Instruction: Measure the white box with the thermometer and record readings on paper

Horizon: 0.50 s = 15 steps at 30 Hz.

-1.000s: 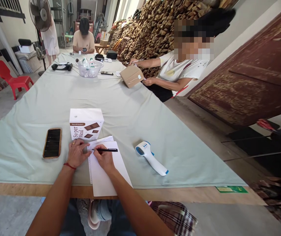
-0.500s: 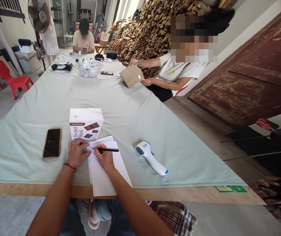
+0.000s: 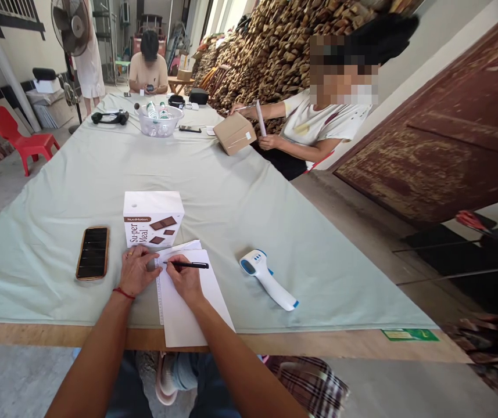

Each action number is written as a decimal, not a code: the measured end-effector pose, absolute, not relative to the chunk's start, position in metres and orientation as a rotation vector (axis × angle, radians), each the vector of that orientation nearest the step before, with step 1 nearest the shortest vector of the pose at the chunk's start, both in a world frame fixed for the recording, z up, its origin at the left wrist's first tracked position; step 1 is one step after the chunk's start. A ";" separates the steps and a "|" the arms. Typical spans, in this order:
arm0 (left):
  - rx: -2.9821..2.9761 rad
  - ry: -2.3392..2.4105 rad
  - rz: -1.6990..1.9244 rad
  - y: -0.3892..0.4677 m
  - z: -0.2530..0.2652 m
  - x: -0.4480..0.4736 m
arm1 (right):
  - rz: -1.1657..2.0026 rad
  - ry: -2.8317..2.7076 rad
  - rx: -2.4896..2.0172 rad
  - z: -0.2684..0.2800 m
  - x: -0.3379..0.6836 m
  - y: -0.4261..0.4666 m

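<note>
Around paper point(image 3: 190, 316), white box point(image 3: 153, 203), phone point(image 3: 92, 253), thermometer point(image 3: 270, 284)

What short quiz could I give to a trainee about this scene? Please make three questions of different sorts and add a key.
1. Choose one. What do the fingers of the right hand hold?
A) a brush
B) a pen
C) a screwdriver

2. True or false? The thermometer lies to the right of the paper.

3. Put in order, from near to far: fan, Super Meal box, basin.

Key:
1. B
2. True
3. Super Meal box, basin, fan
</note>
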<state>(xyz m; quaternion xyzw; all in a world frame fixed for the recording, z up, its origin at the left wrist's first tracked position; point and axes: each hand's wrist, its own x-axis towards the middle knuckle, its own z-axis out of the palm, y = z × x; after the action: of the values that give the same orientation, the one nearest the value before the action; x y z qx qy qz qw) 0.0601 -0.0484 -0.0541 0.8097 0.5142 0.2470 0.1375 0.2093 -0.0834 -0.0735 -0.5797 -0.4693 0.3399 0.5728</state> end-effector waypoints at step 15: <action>2.340 1.476 0.725 -0.048 -0.053 0.060 | 0.766 -1.100 -1.379 -0.073 0.209 -0.085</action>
<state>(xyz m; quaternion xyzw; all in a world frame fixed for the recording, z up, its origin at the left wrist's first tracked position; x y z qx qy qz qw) 0.0598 -0.0479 -0.0526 0.8101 0.5110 0.2510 0.1401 0.2094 -0.0851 -0.0725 -0.5879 -0.4693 0.3268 0.5722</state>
